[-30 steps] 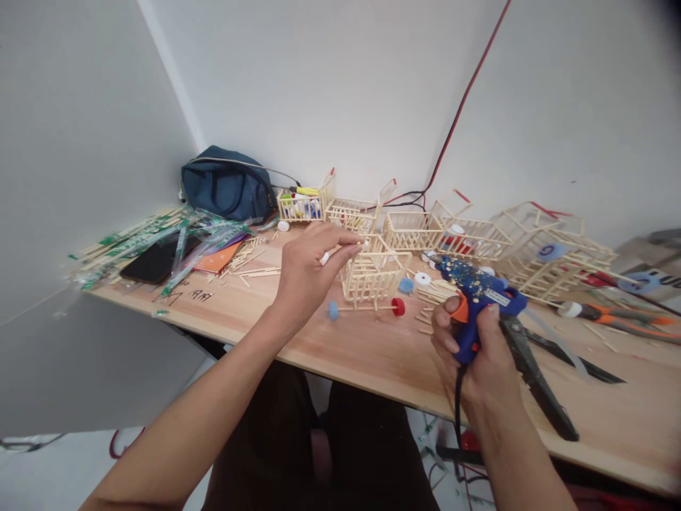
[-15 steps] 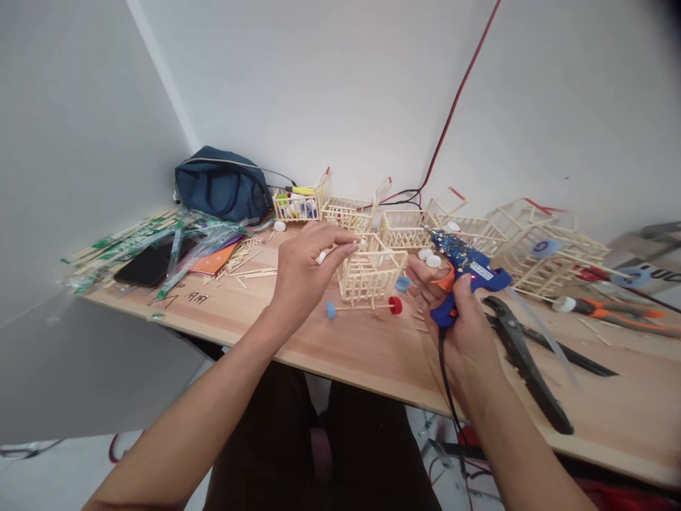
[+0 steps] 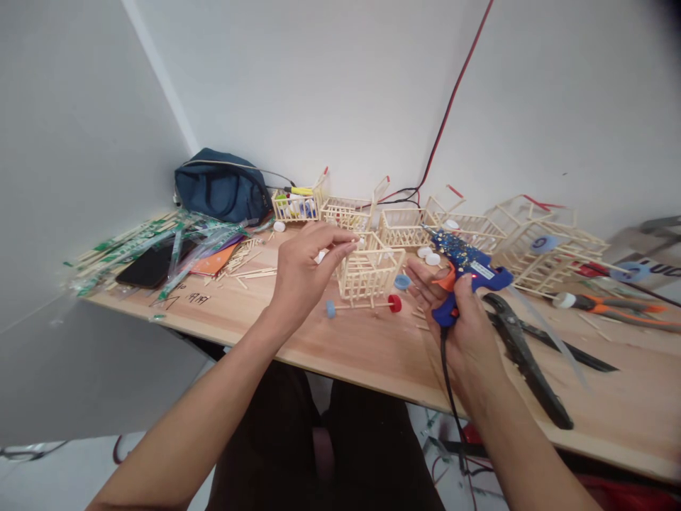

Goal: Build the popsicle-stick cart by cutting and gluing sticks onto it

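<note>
A small shopping cart made of wooden sticks point(image 3: 371, 277) stands on the table, with bottle caps as wheels, one light blue point(image 3: 330, 309) and one red point(image 3: 394, 303) at the near end. My left hand point(image 3: 308, 266) pinches thumb and forefinger together at the cart's upper left edge; the exact spot between the fingertips is partly hidden. In my right hand point(image 3: 462, 333) is a blue hot glue gun point(image 3: 464, 259), its front speckled with debris and its nozzle pointing up and left beyond the cart. The glue gun's black cord hangs below the wrist.
Finished stick carts point(image 3: 407, 227) line the wall. Black-handled pliers point(image 3: 524, 362) and orange-handled pliers point(image 3: 611, 304) lie at right. Loose caps point(image 3: 432, 260) sit behind the cart. At left are a blue bag point(image 3: 223, 186), a phone point(image 3: 152, 266) and wrapped sticks point(image 3: 128, 241).
Almost nothing differs. The view has shifted very slightly, while both hands, the cart and the glue gun keep their places.
</note>
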Demonstrator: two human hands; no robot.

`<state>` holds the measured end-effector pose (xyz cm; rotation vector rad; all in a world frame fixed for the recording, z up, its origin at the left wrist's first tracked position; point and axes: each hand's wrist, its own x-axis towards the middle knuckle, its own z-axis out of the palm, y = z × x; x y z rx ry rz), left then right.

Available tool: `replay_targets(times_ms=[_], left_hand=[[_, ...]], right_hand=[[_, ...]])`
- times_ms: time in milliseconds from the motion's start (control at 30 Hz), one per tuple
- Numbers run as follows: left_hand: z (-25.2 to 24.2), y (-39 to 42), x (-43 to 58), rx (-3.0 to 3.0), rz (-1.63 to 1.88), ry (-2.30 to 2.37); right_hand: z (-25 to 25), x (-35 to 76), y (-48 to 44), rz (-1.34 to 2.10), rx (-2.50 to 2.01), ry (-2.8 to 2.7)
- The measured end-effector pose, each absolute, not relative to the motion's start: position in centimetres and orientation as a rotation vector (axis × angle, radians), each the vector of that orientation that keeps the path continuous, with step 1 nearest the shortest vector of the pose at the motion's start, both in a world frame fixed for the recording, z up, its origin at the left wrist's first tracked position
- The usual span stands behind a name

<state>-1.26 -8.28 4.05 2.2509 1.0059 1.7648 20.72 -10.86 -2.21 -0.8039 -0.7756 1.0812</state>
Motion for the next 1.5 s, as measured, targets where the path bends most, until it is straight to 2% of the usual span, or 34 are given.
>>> replay_targets(times_ms=[1500], left_hand=[[4.37, -8.1, -1.67, 2.253, 1.738, 1.027]], right_hand=[[-2.01, 20.77, -11.38, 1.082, -0.841, -0.736]])
